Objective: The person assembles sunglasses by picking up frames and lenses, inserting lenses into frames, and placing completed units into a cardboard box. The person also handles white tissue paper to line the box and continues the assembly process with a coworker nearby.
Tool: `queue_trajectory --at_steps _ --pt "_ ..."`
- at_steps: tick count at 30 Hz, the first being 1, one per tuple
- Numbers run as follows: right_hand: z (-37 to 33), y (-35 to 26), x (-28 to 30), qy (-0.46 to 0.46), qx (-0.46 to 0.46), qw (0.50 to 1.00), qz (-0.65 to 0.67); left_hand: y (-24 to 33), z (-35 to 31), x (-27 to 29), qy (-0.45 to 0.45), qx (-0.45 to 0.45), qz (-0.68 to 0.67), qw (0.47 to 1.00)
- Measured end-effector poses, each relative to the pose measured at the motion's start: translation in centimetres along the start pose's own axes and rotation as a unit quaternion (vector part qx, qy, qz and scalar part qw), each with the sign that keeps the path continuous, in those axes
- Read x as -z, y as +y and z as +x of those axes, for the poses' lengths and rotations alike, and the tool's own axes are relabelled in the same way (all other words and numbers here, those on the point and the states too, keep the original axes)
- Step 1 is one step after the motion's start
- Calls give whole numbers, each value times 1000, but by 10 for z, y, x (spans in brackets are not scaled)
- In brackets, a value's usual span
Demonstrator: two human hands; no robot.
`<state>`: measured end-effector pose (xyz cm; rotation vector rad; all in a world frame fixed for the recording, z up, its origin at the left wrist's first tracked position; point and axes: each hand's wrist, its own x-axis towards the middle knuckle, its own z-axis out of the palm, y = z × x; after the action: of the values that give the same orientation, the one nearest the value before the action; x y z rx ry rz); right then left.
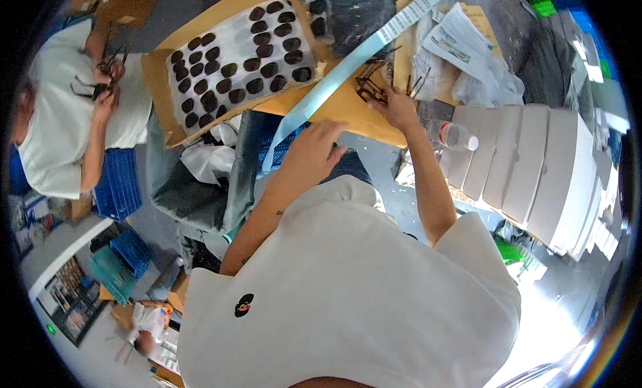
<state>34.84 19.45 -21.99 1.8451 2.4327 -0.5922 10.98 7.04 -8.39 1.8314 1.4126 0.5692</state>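
Observation:
My left hand (314, 149) is at the near edge of the tan work surface (334, 110), fingers stretched out and holding nothing. Beside it hangs a long pale-blue strip of labels (328, 87), which runs up toward the far right. My right hand (396, 110) is on the right part of the surface, its fingers closed on dark eyeglass frames (372, 84) with thin temple arms. Its fingertips are partly hidden, so how many frames it grips is unclear. At the far left of the surface, a cardboard tray (160, 87) bears rows of dark round lenses (251, 64) on a white sheet.
White cartons (521, 161) stand in a row at right, near a clear plastic bottle (451, 135). Papers (461, 40) and plastic bags (491, 87) lie beyond. A grey lined bin (190, 194) is below the tray. At left, a co-worker (67, 114) holds a dark frame.

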Motion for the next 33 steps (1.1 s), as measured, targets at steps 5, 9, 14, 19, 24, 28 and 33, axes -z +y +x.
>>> queue_trajectory --at_steps 5,9,14,19,24,28,33 --pt "11 9 -33 -84 21 996 -7 -36 -55 -29 -48 77 24 996" --pt "-6 -5 -29 -120 88 989 -16 -57 -112 -42 -3 209 2 978" --pt "-51 -113 30 -477 171 860 57 -81 -193 -76 190 284 -120 932" --pt "-112 -276 8 -591 256 750 148 -108 -269 -93 305 363 -171 864" --pt "-211 -432 -91 -718 229 587 295 -139 -371 -114 373 429 -218 793" --pt "-307 -540 -220 -684 248 653 212 -168 -447 -169 507 476 -237 678" --pt "-402 -666 -470 -651 381 649 101 -170 -573 -187 650 470 -364 473"
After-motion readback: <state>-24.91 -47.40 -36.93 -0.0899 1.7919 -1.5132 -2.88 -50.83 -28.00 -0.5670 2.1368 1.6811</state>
